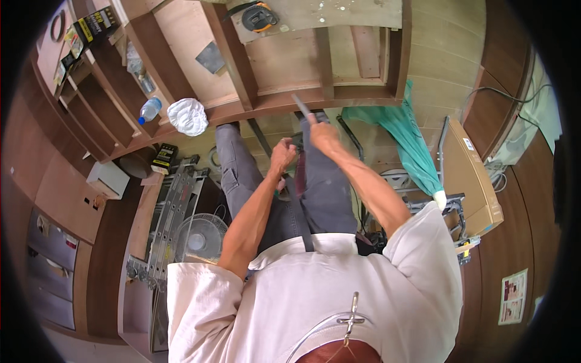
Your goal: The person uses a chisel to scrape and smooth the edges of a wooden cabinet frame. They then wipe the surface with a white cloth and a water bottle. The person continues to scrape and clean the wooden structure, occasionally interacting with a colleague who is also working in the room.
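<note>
Brown wooden framework [235,60] sits beyond the hands [325,138], beside tan flooring [451,57].

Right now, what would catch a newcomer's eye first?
First, the brown wooden frame, spanning the top of the view. Then the green sheet below its right end, and the bunched white cloth on its near edge, left of centre. Near the middle, the right hand grips a slim grey tool.

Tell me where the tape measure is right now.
In the head view, the tape measure is near the top edge, left of centre, on the left end of the pale board, above and right of the grey square.
</note>
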A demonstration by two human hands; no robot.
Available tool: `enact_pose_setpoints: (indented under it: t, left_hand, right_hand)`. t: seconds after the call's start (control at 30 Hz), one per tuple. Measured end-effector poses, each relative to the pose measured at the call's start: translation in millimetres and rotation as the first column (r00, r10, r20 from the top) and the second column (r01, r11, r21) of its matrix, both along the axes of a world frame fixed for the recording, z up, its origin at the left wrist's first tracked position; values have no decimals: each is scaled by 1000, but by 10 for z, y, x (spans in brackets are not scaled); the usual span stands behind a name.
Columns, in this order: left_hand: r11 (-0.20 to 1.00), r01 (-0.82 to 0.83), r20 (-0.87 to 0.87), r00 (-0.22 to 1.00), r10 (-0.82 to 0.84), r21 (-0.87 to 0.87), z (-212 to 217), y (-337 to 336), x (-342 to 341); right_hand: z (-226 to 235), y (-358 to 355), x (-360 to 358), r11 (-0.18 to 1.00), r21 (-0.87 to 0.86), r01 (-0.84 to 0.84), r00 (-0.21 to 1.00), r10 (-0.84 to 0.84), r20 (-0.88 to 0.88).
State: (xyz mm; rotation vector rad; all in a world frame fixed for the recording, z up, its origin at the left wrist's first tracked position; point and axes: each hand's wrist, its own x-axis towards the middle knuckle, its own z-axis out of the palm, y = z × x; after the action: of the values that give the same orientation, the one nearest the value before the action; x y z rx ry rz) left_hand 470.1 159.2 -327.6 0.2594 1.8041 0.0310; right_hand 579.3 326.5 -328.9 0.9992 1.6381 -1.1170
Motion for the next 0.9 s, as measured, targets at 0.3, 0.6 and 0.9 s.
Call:
enact_pose_setpoints:
  t: [0.3, 0.6, 0.9]
  left_hand:
    - [947, -319, -68, 945, 320, 25, 81, -278, 325]
    - [646, -764, -200, 633, 748, -2, -2, -356, 459]
    - [413, -885, -147, 389, 910, 214, -37, -249, -58]
  right_hand:
    - [11, -117, -256, 997, -50, 61, 998, -60, 26]
    - [35, -297, -649, 999, -39, 26, 999, -28, -40]
    - [-96, -340, -858, 992, -103, 69, 998, -70, -6]
